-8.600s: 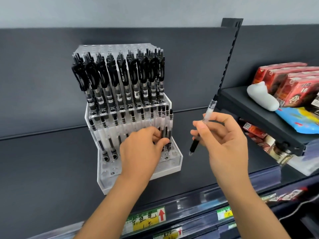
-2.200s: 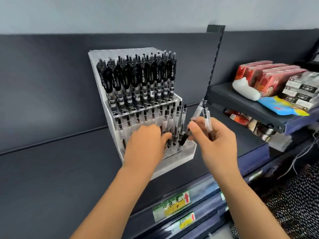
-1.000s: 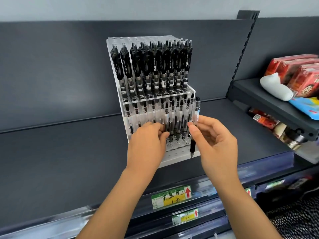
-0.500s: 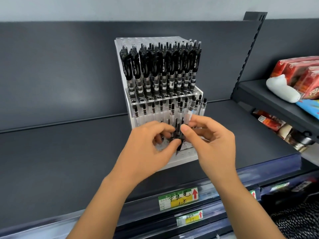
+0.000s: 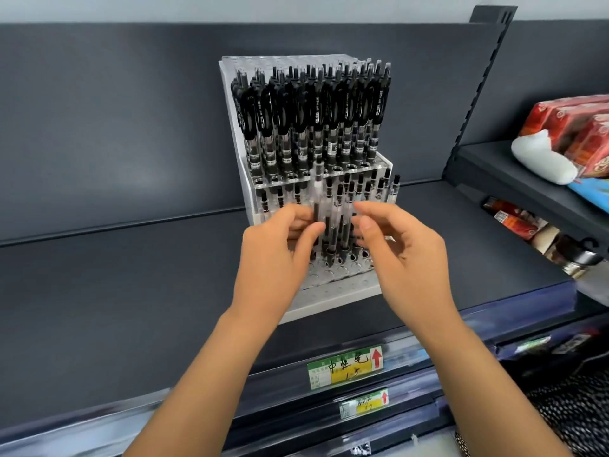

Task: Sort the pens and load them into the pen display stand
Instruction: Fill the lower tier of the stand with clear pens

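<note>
A white and clear pen display stand (image 5: 333, 291) sits on the dark shelf, straight ahead. Black pens (image 5: 313, 117) pack its upper tier, and several clear-barrelled pens (image 5: 379, 189) stand in the lower tier. My left hand (image 5: 273, 262) pinches one clear pen (image 5: 318, 189) between thumb and fingers. That pen is upright over the lower tier's holes and stands higher than its neighbours. My right hand (image 5: 405, 258) hovers just right of that pen with loosely spread fingers and holds nothing. The front rows of holes have no pens in them.
A slotted upright bracket (image 5: 478, 77) divides off a higher shelf (image 5: 514, 179) on the right with red packs (image 5: 573, 127) and a white object (image 5: 540, 156). Price labels (image 5: 346, 366) run along the shelf's front edge. Bare dark shelf (image 5: 115, 291) extends to the left.
The pen has passed from my right hand to my left, which now holds it upright at the lower tier. My right hand has let go and drawn slightly right.
</note>
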Action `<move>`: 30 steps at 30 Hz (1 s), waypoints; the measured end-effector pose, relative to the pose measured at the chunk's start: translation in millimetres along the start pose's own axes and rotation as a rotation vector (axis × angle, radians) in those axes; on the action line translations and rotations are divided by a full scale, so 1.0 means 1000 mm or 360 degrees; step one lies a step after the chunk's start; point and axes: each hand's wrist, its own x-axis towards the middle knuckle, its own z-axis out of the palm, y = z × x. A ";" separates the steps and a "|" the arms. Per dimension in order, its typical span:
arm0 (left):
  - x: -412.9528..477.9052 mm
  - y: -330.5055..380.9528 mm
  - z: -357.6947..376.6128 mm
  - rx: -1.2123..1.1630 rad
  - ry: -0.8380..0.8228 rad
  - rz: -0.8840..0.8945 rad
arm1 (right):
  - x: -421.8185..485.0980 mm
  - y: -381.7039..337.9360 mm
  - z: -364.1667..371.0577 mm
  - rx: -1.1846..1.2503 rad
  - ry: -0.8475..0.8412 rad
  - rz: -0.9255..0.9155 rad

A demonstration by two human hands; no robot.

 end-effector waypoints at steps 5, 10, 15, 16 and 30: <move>-0.006 -0.008 0.010 0.0119 -0.0062 -0.0117 | -0.008 0.009 -0.007 -0.0275 -0.0069 -0.0073; -0.011 -0.005 0.012 0.0597 -0.0176 -0.0142 | -0.012 0.015 -0.009 -0.0367 -0.0134 -0.0071; -0.016 0.004 0.015 0.0822 -0.0027 -0.0130 | -0.014 0.018 -0.010 -0.0431 -0.0190 -0.0066; -0.016 0.004 0.016 0.0811 -0.0002 -0.0148 | -0.014 0.019 -0.010 -0.0436 -0.0197 -0.0064; -0.023 0.004 0.016 0.0934 0.0023 -0.0157 | -0.015 0.018 -0.011 -0.0884 -0.0309 -0.0310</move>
